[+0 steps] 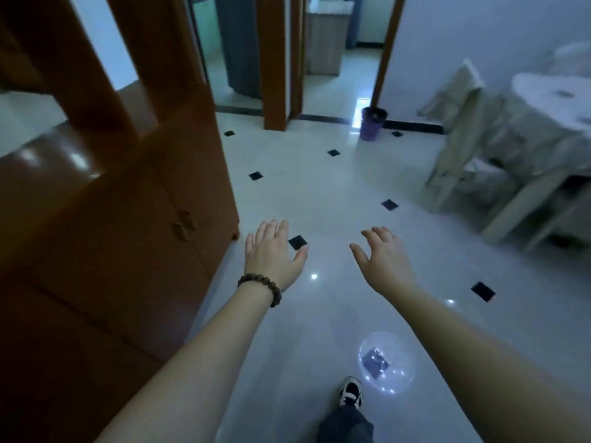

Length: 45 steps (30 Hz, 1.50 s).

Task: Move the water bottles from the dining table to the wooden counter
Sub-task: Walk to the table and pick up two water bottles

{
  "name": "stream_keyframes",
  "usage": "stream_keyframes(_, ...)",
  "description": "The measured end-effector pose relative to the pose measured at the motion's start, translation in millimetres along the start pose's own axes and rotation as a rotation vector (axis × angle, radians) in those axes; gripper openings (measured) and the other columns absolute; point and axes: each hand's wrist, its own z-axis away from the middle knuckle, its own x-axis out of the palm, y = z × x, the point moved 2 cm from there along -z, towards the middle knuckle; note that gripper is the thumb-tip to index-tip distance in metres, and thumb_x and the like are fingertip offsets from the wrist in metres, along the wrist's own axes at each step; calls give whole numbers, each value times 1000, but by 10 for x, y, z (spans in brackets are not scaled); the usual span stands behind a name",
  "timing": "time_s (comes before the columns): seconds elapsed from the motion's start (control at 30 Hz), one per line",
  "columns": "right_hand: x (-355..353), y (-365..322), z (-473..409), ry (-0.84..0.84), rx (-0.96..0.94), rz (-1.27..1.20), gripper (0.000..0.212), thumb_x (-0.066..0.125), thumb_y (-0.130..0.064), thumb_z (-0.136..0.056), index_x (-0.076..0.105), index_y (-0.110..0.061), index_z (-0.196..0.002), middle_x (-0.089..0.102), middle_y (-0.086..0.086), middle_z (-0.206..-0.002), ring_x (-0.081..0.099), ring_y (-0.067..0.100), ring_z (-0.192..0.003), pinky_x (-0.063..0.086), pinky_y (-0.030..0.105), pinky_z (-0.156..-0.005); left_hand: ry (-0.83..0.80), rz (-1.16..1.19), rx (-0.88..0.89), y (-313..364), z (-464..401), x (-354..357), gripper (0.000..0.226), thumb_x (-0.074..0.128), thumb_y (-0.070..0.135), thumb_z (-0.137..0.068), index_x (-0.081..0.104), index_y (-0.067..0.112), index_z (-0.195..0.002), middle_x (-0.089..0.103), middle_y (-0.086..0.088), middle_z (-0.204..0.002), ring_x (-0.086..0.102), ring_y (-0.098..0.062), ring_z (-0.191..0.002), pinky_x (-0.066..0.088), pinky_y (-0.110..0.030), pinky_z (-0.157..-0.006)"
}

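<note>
Beyond both empty hands [273, 251] [382, 260], dining table [543, 91] blurred, cropped.

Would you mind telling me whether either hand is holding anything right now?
Nothing is held: the left hand and right hand are both open and empty above the floor.

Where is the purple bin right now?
The purple bin stands on the tiled floor at the far side of the room, right of centre in the head view, by the wooden doorframe and left of the covered chair.
</note>
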Motion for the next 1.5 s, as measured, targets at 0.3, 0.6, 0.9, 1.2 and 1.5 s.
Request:
stream_keyframes(0.3,-675,1774,340,150,416,-9,49,46,-40,-96,51,-8,-133,45,13,-142,34,29,-135,23,38,-113,-102,27,381,1942,-452,713,66,42,53,-91,30,17,-146,32,-3,-151,21,-21,-142,14,-43,-116)
stream_keyframes(0.6,-1319,3579,295,284,686,-34,46,48,-38,-96,54,-7,-130,47,14,-139,38,29,-131,25,37,-111,-186,12,640,3991,-877,1485,66,41,53,-91,30,17,-146,31,-2,-152,20,-21,-143,14,-43,-116)
stream_keyframes(0.9,-1920,4881,-54,340,785,6,48,48,-37,-96,53,-6,-132,45,15,-143,31,30,-138,21,38,-114,-214,26,742,5466,-1448,1966,67,39,54,-92,27,18,-147,30,-2,-153,18,-20,-143,13,-41,-116)
stream_keyframes(1.2,-2075,5669,-1037,271,794,-6,50,42,-41,-97,48,-10,-137,41,11,-146,27,26,-140,20,38,-116,-223,7,743,6234,-2534,2392,70,39,56,-91,24,18,-149,29,-3,-153,17,-21,-144,14,-45,-117)
stream_keyframes(1.5,-2096,6470,-2846,259,820,-31,53,40,-43,-97,47,-8,-137,42,10,-145,27,25,-141,24,40,-116,-227,-4,752,6919,-4381,2865,71,39,56,-92,23,18,-149,29,-4,-154,18,-22,-144,14,-47,-117)
